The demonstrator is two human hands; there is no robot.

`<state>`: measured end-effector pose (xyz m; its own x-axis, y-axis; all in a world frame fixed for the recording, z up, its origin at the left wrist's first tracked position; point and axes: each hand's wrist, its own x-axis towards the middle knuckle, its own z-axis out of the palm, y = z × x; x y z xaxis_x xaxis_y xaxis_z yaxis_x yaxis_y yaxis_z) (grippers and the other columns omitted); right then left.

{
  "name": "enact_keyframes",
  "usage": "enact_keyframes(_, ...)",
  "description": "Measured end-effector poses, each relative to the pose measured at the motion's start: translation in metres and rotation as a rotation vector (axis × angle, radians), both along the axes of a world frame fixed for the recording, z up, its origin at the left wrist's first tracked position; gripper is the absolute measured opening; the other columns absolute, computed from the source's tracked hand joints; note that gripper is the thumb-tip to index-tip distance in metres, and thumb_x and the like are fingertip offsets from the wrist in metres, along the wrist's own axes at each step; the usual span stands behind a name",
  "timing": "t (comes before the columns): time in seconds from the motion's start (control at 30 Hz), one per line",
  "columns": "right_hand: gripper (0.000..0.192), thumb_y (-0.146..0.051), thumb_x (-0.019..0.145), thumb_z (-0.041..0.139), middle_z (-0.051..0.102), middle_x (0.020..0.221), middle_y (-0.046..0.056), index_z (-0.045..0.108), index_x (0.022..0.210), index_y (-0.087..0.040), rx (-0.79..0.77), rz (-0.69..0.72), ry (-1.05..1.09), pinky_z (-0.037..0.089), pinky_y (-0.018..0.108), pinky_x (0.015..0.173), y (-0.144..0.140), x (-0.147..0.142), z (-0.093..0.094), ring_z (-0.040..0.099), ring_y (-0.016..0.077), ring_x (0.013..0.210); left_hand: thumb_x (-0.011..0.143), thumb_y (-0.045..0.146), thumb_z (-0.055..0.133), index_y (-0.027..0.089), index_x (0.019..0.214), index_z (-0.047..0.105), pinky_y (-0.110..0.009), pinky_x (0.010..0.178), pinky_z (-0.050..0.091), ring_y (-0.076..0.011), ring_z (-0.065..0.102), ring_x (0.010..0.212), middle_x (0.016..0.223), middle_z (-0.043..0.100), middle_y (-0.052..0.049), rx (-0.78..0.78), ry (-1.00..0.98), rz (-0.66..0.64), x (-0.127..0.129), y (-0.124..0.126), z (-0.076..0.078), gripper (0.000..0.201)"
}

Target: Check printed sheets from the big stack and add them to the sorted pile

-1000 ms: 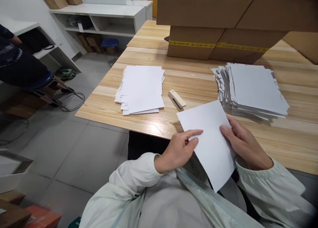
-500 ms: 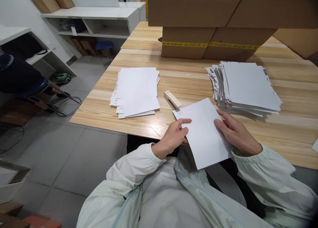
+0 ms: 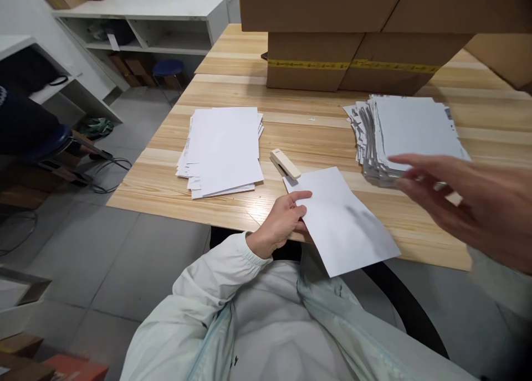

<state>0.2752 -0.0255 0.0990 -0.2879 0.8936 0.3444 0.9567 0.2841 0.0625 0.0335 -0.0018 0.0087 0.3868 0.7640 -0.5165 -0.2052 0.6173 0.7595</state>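
Pinching sheet (image 3: 338,220) (left hand (image 3: 282,220)) edgewise

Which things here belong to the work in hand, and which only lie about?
In use: single sheet, held by left hand; right paper stack under the open right hand.
Lying about: stapler, left paper pile, cardboard boxes.

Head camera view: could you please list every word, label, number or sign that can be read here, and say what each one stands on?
None can be read.
Yellow tape on the cardboard box: dark marks, too small to read.
Right paper stack: dark print at the sheet edges, too blurred.
Left paper stack: edge print too small.
Sheet under the left hand: blank.
Stapler: no visible marking.
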Motion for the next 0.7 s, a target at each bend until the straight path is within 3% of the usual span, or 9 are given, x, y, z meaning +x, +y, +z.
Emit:
enact_keyframes(0.07, 0.044, -0.048, 0.102, 0.033, 0.076, 0.090, 0.005, 0.064, 0.122, -0.026, 0.040, 0.220, 0.015, 0.039, 0.032, 0.053, 0.028, -0.029, 0.011, 0.064, 0.0178, 0.062, 0.082, -0.001, 0.044, 0.006, 0.132, 0.052, -0.022, 0.053, 0.055, -0.0088, 0.059, 0.053, 0.067, 0.061, 0.000, -0.004, -0.005, 0.015, 0.000, 0.000, 0.000, 0.050)
enact_keyframes(0.13, 0.041, -0.039, 0.104, 0.032, 0.076, 0.102, 0.007, 0.066, 0.117, -0.021, 0.095, 0.357, 0.149, 0.048, 0.033, 0.068, 0.065, -0.066, 0.002, 0.069, 0.0197, 0.083, 0.082, 0.000, 0.044, 0.006, 0.131, 0.052, -0.022, 0.053, 0.055, -0.0095, 0.060, 0.054, 0.069, 0.062, -0.001, -0.002, -0.017, 0.031, 0.001, -0.001, 0.001, 0.050)
enact_keyframes(0.2, 0.040, -0.034, 0.105, 0.031, 0.071, 0.120, 0.010, 0.063, 0.122, -0.017, 0.048, 0.422, 0.220, 0.050, 0.037, 0.086, 0.103, -0.102, -0.020, 0.065, 0.0228, 0.107, 0.081, -0.001, 0.045, 0.006, 0.130, 0.052, -0.023, 0.054, 0.056, -0.0107, 0.061, 0.057, 0.072, 0.064, -0.002, -0.003, -0.027, 0.043, 0.002, -0.001, 0.001, 0.050)
enact_keyframes(0.33, 0.043, -0.035, 0.105, 0.028, 0.068, 0.122, 0.011, 0.060, 0.127, -0.017, -0.039, 0.471, 0.231, 0.043, 0.041, 0.099, 0.154, -0.152, -0.074, 0.057, 0.0247, 0.113, 0.077, -0.001, 0.046, 0.005, 0.125, 0.054, -0.024, 0.054, 0.056, -0.0113, 0.062, 0.058, 0.076, 0.066, -0.004, -0.007, -0.020, 0.063, 0.002, 0.000, 0.001, 0.049)
enact_keyframes(0.5, 0.043, -0.034, 0.104, 0.029, 0.065, 0.124, 0.014, 0.062, 0.124, -0.014, -0.114, 0.458, 0.227, 0.039, 0.044, 0.098, 0.159, -0.167, -0.109, 0.050, 0.0283, 0.115, 0.075, 0.000, 0.049, 0.006, 0.116, 0.058, -0.023, 0.051, 0.054, -0.0099, 0.057, 0.052, 0.067, 0.061, 0.000, -0.019, -0.034, 0.032, 0.001, 0.004, -0.003, 0.043)
enact_keyframes(0.7, 0.043, -0.032, 0.103, 0.029, 0.065, 0.124, 0.015, 0.061, 0.124, -0.012, -0.075, 0.392, 0.201, 0.035, 0.046, 0.100, 0.157, -0.168, -0.111, 0.049, 0.0309, 0.117, 0.075, -0.001, 0.048, 0.008, 0.111, 0.060, -0.023, 0.052, 0.055, -0.0104, 0.060, 0.055, 0.071, 0.063, -0.001, -0.014, -0.041, 0.035, 0.000, 0.005, -0.004, 0.039)
